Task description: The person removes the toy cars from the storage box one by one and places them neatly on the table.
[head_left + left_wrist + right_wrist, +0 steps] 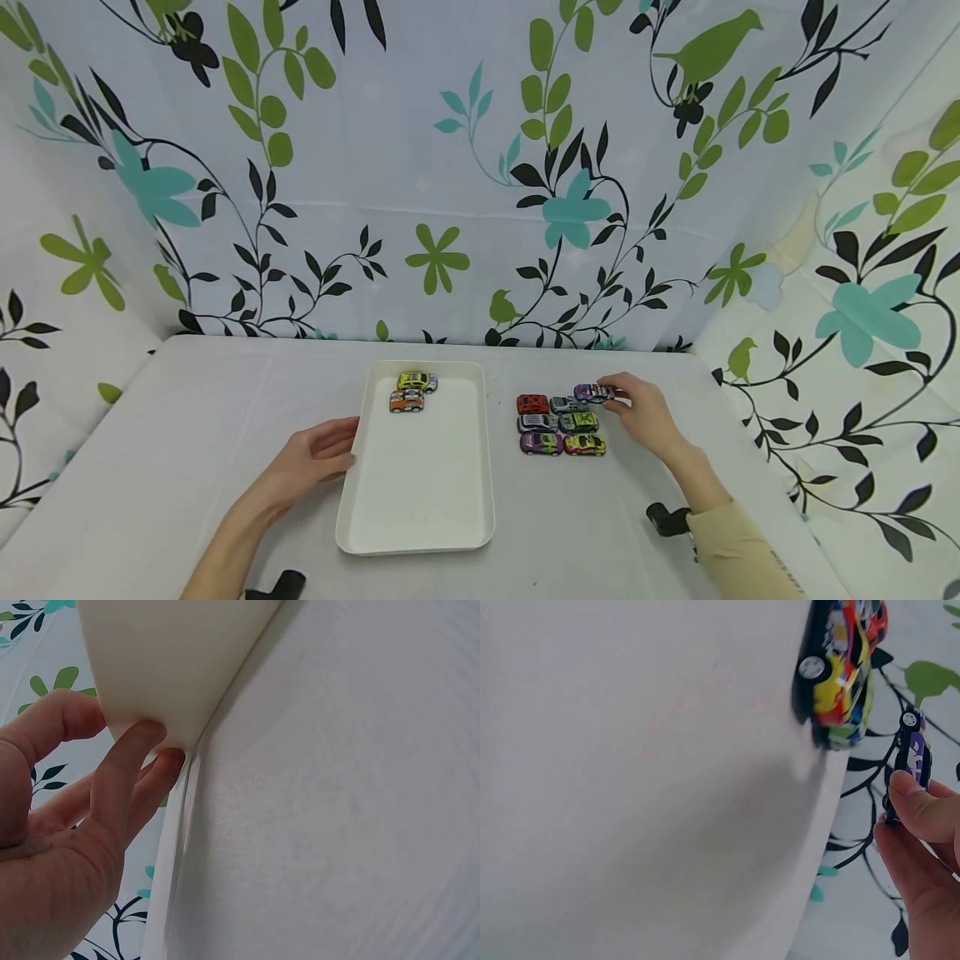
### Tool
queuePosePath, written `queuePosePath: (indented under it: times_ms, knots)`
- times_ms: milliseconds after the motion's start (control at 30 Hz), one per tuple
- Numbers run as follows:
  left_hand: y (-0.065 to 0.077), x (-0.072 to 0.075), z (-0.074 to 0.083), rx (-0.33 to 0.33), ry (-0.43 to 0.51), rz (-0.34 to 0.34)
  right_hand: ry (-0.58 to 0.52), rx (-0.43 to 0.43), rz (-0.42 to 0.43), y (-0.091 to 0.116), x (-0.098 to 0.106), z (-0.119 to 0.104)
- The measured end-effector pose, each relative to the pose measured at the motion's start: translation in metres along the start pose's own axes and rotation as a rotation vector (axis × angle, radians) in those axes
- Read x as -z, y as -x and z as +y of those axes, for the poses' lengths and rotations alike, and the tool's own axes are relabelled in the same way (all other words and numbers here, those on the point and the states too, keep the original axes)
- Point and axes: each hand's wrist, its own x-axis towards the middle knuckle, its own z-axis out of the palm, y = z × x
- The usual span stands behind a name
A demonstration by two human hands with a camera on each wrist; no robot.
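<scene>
In the head view my left hand [318, 450] is at the left rim of a white tray [420, 500]. The left wrist view shows that hand's thumb at the tray's [176, 667] rim and its fingertips against the outer wall. Inside the tray, near its far end, are a yellow toy car [417, 381] and an orange toy car [407, 402]. My right hand [643, 412] pinches a purple toy car [592, 392] between thumb and fingers, behind a block of toy cars. The right wrist view shows this purple car [913, 754] held at one end.
Right of the tray stand several toy cars in close rows, among them a red one [532, 404], a purple-and-green one [541, 443] and a yellow one [585, 444]. A white cloth covers the table [187, 467]. Behind it hangs a leaf-patterned curtain [405, 150].
</scene>
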Motion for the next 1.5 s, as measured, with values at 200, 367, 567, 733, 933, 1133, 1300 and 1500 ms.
queuePosePath:
  times_ms: [200, 367, 567, 733, 933, 1133, 1300, 1500]
  knots:
    - [-0.001, 0.000, 0.000, -0.001, -0.006, 0.000, -0.011, -0.048, -0.010, 0.005, 0.003, 0.017]
    - [-0.001, 0.000, 0.000, 0.004, -0.006, 0.005, -0.009, -0.091, -0.021, 0.007, 0.003, 0.026]
    - [-0.002, 0.000, 0.000, 0.004, -0.003, 0.008, -0.026, -0.136, -0.047, 0.011, 0.001, 0.033]
    - [-0.002, 0.000, 0.000, 0.004, 0.000, 0.009, -0.041, -0.172, -0.059, 0.013, -0.001, 0.036]
    - [-0.001, 0.000, 0.000, 0.010, -0.002, 0.016, -0.047, -0.180, -0.067, 0.013, -0.003, 0.038]
    - [-0.001, 0.000, -0.001, 0.007, -0.001, 0.011, -0.040, -0.164, -0.076, 0.013, -0.003, 0.038]
    - [-0.002, 0.001, -0.002, -0.002, 0.000, 0.002, -0.038, -0.158, -0.077, 0.014, -0.003, 0.037]
    - [-0.002, 0.001, -0.001, -0.002, -0.008, 0.002, -0.032, -0.172, -0.088, 0.014, -0.003, 0.036]
